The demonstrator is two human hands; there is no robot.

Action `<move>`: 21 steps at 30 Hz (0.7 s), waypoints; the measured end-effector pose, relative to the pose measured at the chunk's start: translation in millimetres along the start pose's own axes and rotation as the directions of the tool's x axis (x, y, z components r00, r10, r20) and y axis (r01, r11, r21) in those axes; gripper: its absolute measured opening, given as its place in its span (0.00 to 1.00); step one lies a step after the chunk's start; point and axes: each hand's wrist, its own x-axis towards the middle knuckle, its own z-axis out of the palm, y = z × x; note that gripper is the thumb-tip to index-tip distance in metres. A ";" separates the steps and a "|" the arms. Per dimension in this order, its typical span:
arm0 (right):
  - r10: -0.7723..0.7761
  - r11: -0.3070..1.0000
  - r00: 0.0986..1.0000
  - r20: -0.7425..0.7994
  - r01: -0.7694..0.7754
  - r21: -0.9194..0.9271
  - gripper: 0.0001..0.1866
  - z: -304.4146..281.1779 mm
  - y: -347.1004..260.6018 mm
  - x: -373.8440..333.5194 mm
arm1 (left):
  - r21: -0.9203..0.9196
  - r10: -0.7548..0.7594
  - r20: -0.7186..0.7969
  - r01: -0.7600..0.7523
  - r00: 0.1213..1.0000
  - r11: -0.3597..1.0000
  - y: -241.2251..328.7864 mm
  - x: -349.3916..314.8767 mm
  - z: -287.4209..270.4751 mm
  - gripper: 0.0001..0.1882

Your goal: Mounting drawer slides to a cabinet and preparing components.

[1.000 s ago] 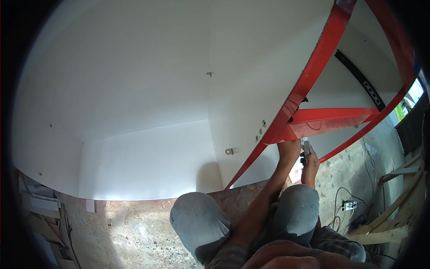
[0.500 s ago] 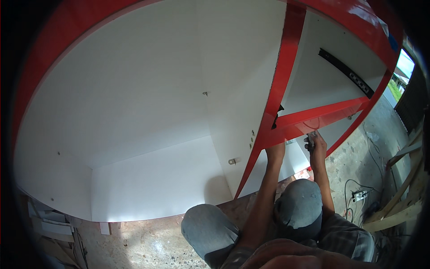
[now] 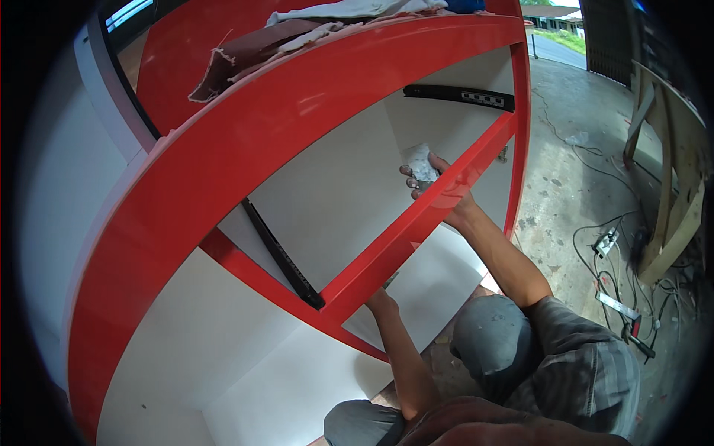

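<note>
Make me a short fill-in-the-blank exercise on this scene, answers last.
1. The person's right hand holds a small packet-like object, mostly ____ in colour.
2. A straight, glossy red rail passes in ____ of that hand.
3. Altogether, ____ slim black metal drawer slides are visible.

Missing words: white; front; two.

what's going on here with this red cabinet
A person is crouched or sitting low at a red cabinet with a white interior, reaching in under its red crossbar. The right hand comes up behind the bar, holding a crumpled-looking whitish item. The left hand is mostly hidden below the bar, so its grip can't be told. Black runners line the opening above the bar, and cloth lies on top.
</note>
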 end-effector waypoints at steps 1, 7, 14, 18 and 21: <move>0.033 0.998 0.987 0.159 -0.041 0.047 0.24 5.7 2.3 7.1 | 0.003 0.042 0.039 -0.042 0.998 0.999 3.6 1.7 -8.7 0.23; 0.245 0.949 0.966 -0.077 -0.255 -0.184 0.22 28.7 -13.1 -6.9 | 0.179 -0.075 0.079 0.060 0.994 0.982 -4.4 -3.8 7.8 0.21; 0.099 0.773 0.927 -0.361 -0.300 -0.559 0.23 25.8 -33.1 -26.6 | 0.773 -0.368 0.196 0.088 0.909 0.628 -24.6 -53.6 4.5 0.13; 0.114 0.291 0.707 -0.698 -0.696 -0.657 0.18 -27.3 -59.9 -87.5 | 0.968 -0.524 0.249 -0.196 0.815 0.155 26.8 -105.8 14.2 0.16; -0.021 0.401 0.477 -0.879 -0.801 -0.444 0.15 11.7 -102.2 -162.3 | 0.992 -0.655 0.119 -0.063 0.746 0.108 79.7 -146.6 34.3 0.17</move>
